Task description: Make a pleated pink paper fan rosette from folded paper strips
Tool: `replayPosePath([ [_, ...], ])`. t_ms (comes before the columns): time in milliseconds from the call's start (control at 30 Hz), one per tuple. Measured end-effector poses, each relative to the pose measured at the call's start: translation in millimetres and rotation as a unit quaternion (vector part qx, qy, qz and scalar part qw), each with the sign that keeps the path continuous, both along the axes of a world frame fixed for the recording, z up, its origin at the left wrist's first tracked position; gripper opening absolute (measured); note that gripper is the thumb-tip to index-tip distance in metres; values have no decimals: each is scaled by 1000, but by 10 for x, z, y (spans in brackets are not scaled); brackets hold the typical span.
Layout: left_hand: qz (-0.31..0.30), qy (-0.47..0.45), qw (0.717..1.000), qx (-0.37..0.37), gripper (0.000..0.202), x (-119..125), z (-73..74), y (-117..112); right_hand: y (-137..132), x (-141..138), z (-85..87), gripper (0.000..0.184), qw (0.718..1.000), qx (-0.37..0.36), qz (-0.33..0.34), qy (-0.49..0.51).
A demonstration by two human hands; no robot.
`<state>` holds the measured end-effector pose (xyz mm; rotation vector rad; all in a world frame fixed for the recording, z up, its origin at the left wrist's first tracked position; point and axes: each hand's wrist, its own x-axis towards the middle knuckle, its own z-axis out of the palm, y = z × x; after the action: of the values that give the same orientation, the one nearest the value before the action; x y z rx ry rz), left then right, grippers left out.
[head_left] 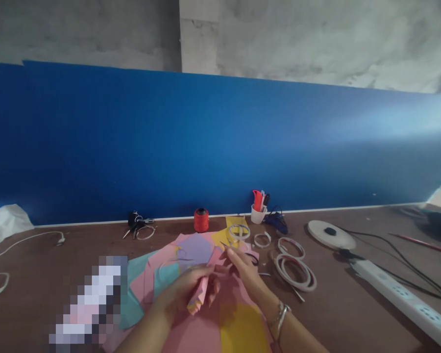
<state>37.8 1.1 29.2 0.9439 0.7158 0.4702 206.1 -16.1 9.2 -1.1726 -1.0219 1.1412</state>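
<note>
Left hand (185,287), fingers clamped on folded pink paper (201,295), above overlapping coloured sheets (246,329); right hand (244,269) at the paper's far end (whether its fingers grip anything cannot be told). Coiled cables (310,281) crowd the right, before a power strip (400,296). Beyond the sheets: red spool (201,221), white cup (257,215) of pens, blue partition (206,147).

Papery and matt at the folded strip (199,299) and sheets (191,336). Smooth, softly glossy at the partition (213,142); rough, concrete-like at the wall (308,44). Smooth and plastic-looking at the socket bar (382,281) and cup (257,215). Shiny, metallic at the bracelet (282,316).
</note>
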Motion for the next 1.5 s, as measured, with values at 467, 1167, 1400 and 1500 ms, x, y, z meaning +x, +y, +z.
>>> replayPosePath([
  [467, -96, -36, 991, 90, 14, 66, -220, 57, 23, -18, 30, 54, 994, -23, -87, 61],
  [1167, 141, -21, 989, 45, 23, 87, -318, 204, 537, 647, -27, 27, 833, 33, -151, -531],
  [1400, 181, -3, 979, 91, 36, 79, -327, 253, 681, 681, 130, 21, 770, 56, -137, -621],
  [1500, 248, 23, 960, 130, 40, 102, -308, 272, 561, 546, 199, 22, 775, 92, -115, -615],
])
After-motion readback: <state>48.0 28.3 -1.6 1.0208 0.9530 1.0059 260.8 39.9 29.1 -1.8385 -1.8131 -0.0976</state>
